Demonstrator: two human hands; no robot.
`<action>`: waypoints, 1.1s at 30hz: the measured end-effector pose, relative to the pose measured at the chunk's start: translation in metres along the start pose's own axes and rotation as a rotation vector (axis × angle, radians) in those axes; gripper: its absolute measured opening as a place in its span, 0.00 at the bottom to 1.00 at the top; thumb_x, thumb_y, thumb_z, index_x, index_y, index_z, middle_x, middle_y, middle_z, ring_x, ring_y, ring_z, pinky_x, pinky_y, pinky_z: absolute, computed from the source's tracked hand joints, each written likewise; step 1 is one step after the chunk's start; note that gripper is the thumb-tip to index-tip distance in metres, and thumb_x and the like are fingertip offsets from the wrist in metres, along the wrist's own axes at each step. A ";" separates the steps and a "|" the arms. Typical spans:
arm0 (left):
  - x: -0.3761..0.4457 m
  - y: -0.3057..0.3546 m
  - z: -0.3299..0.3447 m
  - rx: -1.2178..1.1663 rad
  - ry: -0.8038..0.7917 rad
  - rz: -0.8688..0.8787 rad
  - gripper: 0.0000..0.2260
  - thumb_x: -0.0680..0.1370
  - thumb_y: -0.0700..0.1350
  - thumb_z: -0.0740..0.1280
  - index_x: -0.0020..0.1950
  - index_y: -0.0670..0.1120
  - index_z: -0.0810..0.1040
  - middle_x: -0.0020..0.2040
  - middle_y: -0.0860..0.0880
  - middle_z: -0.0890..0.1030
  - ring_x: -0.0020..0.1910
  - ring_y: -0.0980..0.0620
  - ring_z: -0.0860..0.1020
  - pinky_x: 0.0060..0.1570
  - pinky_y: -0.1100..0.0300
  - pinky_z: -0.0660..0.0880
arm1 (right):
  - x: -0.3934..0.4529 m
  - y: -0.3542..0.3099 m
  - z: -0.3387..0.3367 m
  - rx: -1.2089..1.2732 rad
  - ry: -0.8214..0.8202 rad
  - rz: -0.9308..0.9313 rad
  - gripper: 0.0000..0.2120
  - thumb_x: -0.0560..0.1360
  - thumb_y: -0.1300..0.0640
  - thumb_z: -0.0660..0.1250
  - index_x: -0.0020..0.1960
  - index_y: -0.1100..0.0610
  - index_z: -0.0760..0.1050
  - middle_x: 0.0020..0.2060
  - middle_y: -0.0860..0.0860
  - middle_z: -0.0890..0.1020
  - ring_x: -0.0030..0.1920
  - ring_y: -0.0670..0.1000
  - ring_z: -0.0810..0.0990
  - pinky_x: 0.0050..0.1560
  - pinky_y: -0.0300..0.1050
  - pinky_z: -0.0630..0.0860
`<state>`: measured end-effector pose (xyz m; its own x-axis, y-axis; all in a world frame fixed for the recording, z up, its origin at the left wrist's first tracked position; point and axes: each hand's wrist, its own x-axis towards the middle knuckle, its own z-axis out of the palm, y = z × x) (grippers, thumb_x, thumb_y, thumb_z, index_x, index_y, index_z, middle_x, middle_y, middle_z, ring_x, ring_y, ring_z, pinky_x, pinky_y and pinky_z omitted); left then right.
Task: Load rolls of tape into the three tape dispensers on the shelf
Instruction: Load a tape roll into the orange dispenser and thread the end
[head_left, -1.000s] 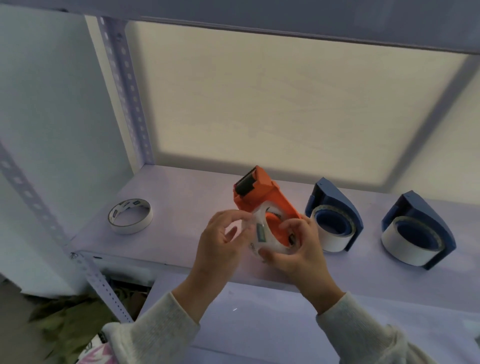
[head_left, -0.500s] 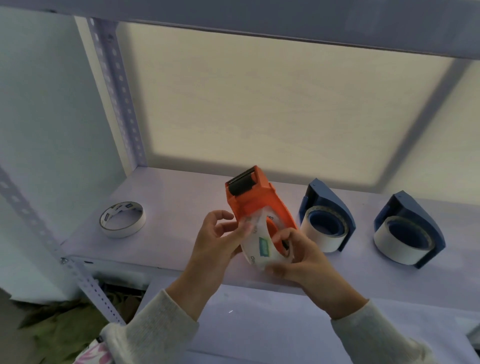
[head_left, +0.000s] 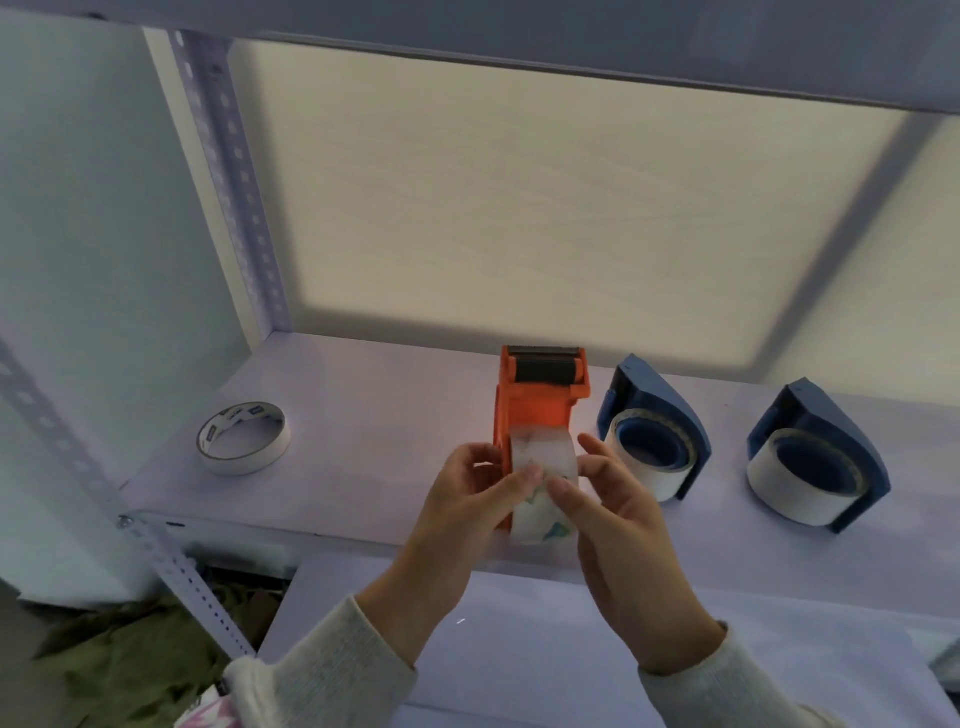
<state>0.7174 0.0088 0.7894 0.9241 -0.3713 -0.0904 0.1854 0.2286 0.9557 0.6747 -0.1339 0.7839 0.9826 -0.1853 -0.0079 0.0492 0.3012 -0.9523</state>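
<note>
Shelf (head_left: 363, 415): loose tape roll (head_left: 243, 438) left; 2 blue dispensers (head_left: 655, 422) (head_left: 826, 435) w/ rolls right.

Orange dispenser (head_left: 535, 410) holding clear roll (head_left: 545, 467), 2 blue loaded
</note>
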 end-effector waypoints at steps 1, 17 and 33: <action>0.000 -0.001 0.001 -0.012 -0.023 -0.009 0.23 0.65 0.54 0.71 0.56 0.47 0.74 0.51 0.46 0.83 0.51 0.47 0.83 0.50 0.52 0.80 | -0.001 0.001 0.001 0.068 -0.042 0.015 0.32 0.59 0.47 0.82 0.50 0.68 0.76 0.70 0.49 0.70 0.68 0.59 0.73 0.64 0.61 0.74; 0.000 0.002 0.001 0.102 -0.178 -0.025 0.17 0.67 0.51 0.73 0.55 0.51 0.79 0.51 0.49 0.84 0.55 0.47 0.81 0.61 0.44 0.74 | -0.004 -0.026 0.007 -0.340 -0.079 -0.063 0.17 0.72 0.55 0.72 0.59 0.53 0.73 0.57 0.50 0.75 0.60 0.50 0.78 0.56 0.44 0.80; -0.005 0.007 0.004 0.073 -0.184 -0.008 0.09 0.74 0.37 0.68 0.52 0.48 0.78 0.43 0.50 0.84 0.48 0.47 0.83 0.52 0.54 0.79 | 0.010 -0.025 0.039 -0.927 0.165 -0.491 0.07 0.72 0.56 0.73 0.39 0.46 0.78 0.42 0.35 0.73 0.51 0.48 0.75 0.53 0.34 0.71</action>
<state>0.7130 0.0084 0.7980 0.8451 -0.5322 -0.0517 0.1615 0.1619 0.9735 0.6905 -0.1072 0.8199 0.8521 -0.2388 0.4656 0.2097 -0.6594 -0.7220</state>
